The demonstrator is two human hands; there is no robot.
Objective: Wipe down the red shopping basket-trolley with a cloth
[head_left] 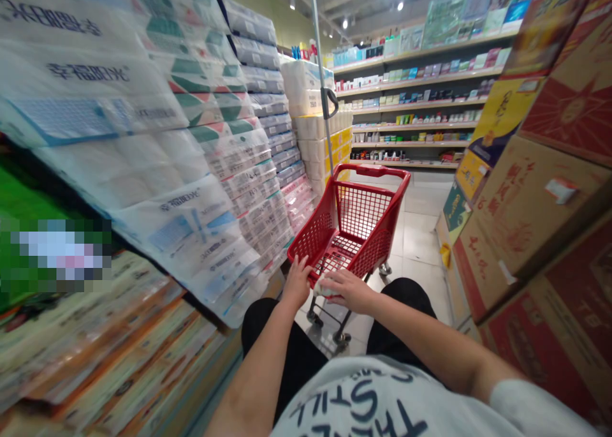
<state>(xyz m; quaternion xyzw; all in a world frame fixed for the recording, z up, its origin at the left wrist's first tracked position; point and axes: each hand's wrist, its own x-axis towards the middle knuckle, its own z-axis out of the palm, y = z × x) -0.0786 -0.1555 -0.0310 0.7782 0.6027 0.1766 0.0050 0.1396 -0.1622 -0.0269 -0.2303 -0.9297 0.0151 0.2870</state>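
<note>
A red plastic shopping cart point(366, 210) with lattice sides stands on wheels right in front of me, and no goods show in its basket. At the near left corner of the basket, my left hand point(297, 284) has its fingers curled over the rim. My right hand point(351, 290) is at the near edge, just right of the left one, closed around a small whitish thing point(325, 287). Most of that thing is hidden under the fingers, so its kind is unclear.
Stacked tissue packs point(191, 201) line the left side, close to the cart. Cardboard cartons point(521, 201) rise on the right. A metal pole point(316, 35) with a dark handle stands beyond the cart's left side. Shelves of small boxes point(411, 96) fill the back, past white floor tiles point(421, 239).
</note>
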